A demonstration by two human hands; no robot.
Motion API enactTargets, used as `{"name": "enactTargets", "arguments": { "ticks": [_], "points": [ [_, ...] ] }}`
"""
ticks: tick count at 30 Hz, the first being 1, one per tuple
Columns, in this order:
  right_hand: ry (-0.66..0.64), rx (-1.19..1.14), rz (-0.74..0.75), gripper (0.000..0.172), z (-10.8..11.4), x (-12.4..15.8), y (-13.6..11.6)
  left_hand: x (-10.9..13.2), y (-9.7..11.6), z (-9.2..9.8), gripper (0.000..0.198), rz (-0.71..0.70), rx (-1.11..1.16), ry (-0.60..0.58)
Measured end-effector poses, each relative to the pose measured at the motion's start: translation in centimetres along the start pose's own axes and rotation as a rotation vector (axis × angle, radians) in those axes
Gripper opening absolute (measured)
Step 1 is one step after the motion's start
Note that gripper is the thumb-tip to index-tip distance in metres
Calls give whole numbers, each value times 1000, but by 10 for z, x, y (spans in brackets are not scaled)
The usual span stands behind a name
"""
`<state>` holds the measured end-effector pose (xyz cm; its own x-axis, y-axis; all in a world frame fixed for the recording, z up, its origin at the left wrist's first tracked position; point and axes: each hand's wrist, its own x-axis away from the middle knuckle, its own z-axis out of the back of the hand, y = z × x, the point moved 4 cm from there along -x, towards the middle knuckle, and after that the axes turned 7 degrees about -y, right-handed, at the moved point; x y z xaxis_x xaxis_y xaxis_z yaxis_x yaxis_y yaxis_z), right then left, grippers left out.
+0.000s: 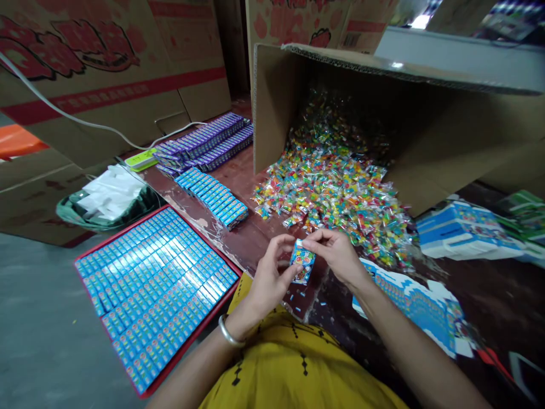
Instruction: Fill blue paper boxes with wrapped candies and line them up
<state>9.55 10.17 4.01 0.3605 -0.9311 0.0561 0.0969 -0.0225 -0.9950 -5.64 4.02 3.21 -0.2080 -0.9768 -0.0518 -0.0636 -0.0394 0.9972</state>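
Observation:
A small blue printed candy box (303, 262) stands upright before me at the table edge. My left hand (275, 275) grips its left side, thumb across the front. At the box's top, my right hand (334, 250) pinches the white flap between thumb and fingers. Whether anything is inside the box is hidden. Just beyond my hands, a heap of small clear packets of colourful candy (332, 187) spills from a cardboard carton (272, 108) lying on its side. Beside my right forearm lie flat blue-and-white box blanks (409, 301).
At left is a red tray (234, 292) filled with rows of blue boxes. Behind it stand a row of blue boxes (213, 196), stacked purple boxes (204, 142), a power strip (140, 161) and a green basket (76, 213). Blue-white stacks (468, 230) and a phone-like object (528, 375) lie right.

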Motion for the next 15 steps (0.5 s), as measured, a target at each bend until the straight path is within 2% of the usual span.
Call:
{"name": "enactTargets", "arguments": {
  "ticks": [6, 8, 11, 13, 15],
  "points": [
    [-62, 3, -39, 25, 3, -4, -2, 1, 1, 1, 56, 38, 23, -67],
    [-61, 87, 19, 23, 2, -2, -8, 0, 1, 2, 58, 47, 33, -84],
    [-47, 283, 161, 21, -3, 8, -21, -2, 1, 5, 48, 48, 55, -91],
    [-110, 431, 216, 20, -9, 15, -25, -5, 1, 9, 40, 43, 82, -66],
    [-193, 599, 244, 61, -15, 21, -23, -8, -1, 12, 38, 42, 125, -37]
  ]
}}
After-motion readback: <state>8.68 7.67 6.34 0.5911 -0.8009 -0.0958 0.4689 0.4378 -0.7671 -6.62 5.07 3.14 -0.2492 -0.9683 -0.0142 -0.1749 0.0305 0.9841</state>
